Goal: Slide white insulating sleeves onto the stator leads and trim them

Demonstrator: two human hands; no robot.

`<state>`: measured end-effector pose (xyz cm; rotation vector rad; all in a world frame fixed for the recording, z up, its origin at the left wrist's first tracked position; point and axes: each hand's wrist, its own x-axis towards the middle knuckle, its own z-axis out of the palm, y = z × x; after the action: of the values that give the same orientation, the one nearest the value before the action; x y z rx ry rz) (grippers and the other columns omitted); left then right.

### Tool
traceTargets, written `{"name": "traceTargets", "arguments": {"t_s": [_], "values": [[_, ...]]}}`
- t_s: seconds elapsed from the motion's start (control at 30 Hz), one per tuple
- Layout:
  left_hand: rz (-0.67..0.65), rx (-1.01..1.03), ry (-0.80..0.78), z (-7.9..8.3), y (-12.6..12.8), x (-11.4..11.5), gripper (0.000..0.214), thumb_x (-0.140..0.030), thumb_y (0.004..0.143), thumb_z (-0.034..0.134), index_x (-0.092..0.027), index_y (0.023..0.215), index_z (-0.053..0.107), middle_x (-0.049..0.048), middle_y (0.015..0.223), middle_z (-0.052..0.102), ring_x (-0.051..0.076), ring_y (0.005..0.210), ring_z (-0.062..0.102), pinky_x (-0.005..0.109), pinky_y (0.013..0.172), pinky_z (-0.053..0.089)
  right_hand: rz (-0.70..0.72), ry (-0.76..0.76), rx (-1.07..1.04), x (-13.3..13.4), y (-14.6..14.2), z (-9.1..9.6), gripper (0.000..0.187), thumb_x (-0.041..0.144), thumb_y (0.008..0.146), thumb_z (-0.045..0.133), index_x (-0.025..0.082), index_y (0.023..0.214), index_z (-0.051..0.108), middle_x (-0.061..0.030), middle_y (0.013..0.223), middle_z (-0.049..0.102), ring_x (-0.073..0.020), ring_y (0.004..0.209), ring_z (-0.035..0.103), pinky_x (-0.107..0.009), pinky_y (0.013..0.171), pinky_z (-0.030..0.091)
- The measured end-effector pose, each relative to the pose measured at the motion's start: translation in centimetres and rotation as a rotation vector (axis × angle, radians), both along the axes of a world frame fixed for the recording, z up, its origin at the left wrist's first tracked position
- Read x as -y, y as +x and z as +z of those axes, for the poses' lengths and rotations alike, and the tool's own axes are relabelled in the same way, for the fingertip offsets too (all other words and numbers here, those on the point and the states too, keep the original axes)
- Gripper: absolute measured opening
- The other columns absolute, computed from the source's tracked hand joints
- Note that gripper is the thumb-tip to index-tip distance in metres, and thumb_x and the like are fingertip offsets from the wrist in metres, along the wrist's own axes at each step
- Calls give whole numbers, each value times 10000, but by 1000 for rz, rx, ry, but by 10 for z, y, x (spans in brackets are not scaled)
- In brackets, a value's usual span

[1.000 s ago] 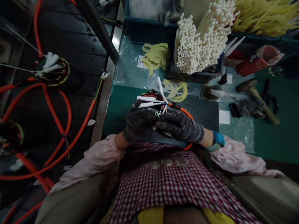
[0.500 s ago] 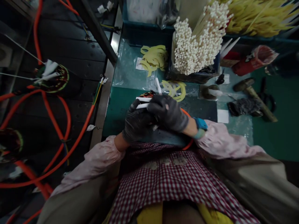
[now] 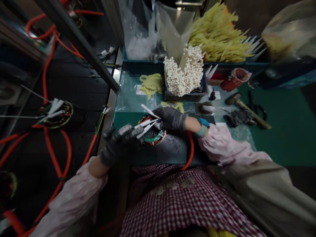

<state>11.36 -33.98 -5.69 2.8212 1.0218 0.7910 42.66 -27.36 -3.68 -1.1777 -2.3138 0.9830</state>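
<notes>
A round motor stator (image 3: 158, 139) with copper windings and a green inner arc sits on the green bench before me. Several white sleeved leads (image 3: 146, 127) fan out to the left above it. My right hand (image 3: 171, 118), in a dark grey glove, is closed around the bases of these leads at the stator's upper right. My left hand (image 3: 119, 143), gloved alike, is at the stator's left, its fingers stretched out and apart near the sleeve tips. Whether it touches them I cannot tell. An orange cable (image 3: 191, 151) curves down from beneath my right wrist.
A box of thin white sleeves (image 3: 184, 77) stands behind my right hand, with yellow strips (image 3: 151, 84) beside it. A hammer (image 3: 248, 108), a dark rolled cloth (image 3: 238, 118) and a red can (image 3: 235, 79) are on the right. Another stator (image 3: 60, 115) stands left, past a metal post (image 3: 81, 42).
My left hand has come away to the left and its fingers have opened. More of the stator and leads now shows. My right hand stays at the leads. The view has shifted.
</notes>
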Motion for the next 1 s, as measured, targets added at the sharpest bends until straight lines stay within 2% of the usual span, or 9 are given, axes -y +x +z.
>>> {"name": "traceTargets", "arguments": {"t_s": [0.1, 0.2, 0.27, 0.33, 0.4, 0.53, 0.63, 0.83, 1.0], "values": [[-245, -41, 182, 10, 1, -22, 451, -172, 1084, 731, -473, 1418, 767, -44, 1362, 859, 258, 1367, 764, 498, 1273, 549, 103, -18, -146, -29, -12, 2, 292, 177, 827, 949, 209, 1105, 867, 0, 1118, 904, -205, 1052, 846, -340, 1047, 692], [-345, -33, 69, 12, 8, -29, 446, -133, 1079, 683, -378, 1444, 765, 16, 1404, 845, 245, 1343, 792, 404, 1140, 681, 38, 60, -200, -21, -9, 6, 275, 288, 866, 952, 215, 1112, 852, -4, 1201, 884, -174, 1135, 822, -313, 1096, 671], [-270, -38, 21, 9, 11, -23, 485, -135, 1058, 715, -364, 1486, 736, 36, 1395, 839, 253, 1308, 813, 395, 1096, 720, -120, 192, -190, -2, 12, 9, 332, 359, 929, 928, 245, 1227, 839, -35, 1336, 852, -188, 1209, 799, -352, 1131, 669], [-190, -45, 54, 5, 14, -12, 488, -135, 1038, 762, -369, 1463, 719, 47, 1424, 819, 276, 1348, 801, 432, 1116, 725, -424, 389, -131, 15, 46, 13, 288, 380, 1034, 823, 277, 1303, 821, -68, 1371, 816, -236, 1226, 775, -451, 1142, 667], [-127, -32, 107, 2, 21, 1, 452, -156, 1023, 818, -329, 1425, 706, 92, 1453, 790, 315, 1403, 772, 482, 1135, 720, -691, 506, -83, 22, 86, 17, 229, 360, 1088, 715, 241, 1260, 806, -142, 1315, 770, -335, 1249, 722, -630, 1169, 610], [-9, 58, 175, 1, 41, 14, 391, -222, 1017, 877, -282, 1344, 671, 138, 1383, 763, 341, 1374, 764, 512, 1092, 723, -966, 557, 102, 8, 138, 20, 208, 323, 931, 873, 259, 1103, 775, -170, 1274, 725, -424, 1277, 629, -756, 1194, 516], [17, 77, 195, 2, 51, 15, 354, -243, 1022, 877, -281, 1293, 652, 134, 1377, 750, 331, 1352, 759, 505, 1087, 707, -1008, 485, 157, -4, 144, 19, 200, 282, 838, 907, 269, 948, 740, -140, 1179, 743, -403, 1185, 650, -725, 1135, 553], [145, 52, 262, -2, 56, 22, 347, -340, 1036, 866, -319, 1308, 651, 117, 1380, 722, 355, 1318, 728, 534, 1043, 643, -963, 554, -18, 6, 139, 17, 44, 305, 940, 724, 267, 965, 723, -91, 1043, 792, -289, 982, 724, -546, 978, 632], [161, 10, 310, -9, 53, 22, 358, -461, 1001, 905, -308, 1233, 681, 106, 1182, 710, 324, 1103, 722, 511, 933, 627, -931, 671, -313, 33, 117, 52, 119, 341, 967, 753, 312, 967, 638, -47, 938, 769, -282, 892, 799, -525, 876, 673]]}}
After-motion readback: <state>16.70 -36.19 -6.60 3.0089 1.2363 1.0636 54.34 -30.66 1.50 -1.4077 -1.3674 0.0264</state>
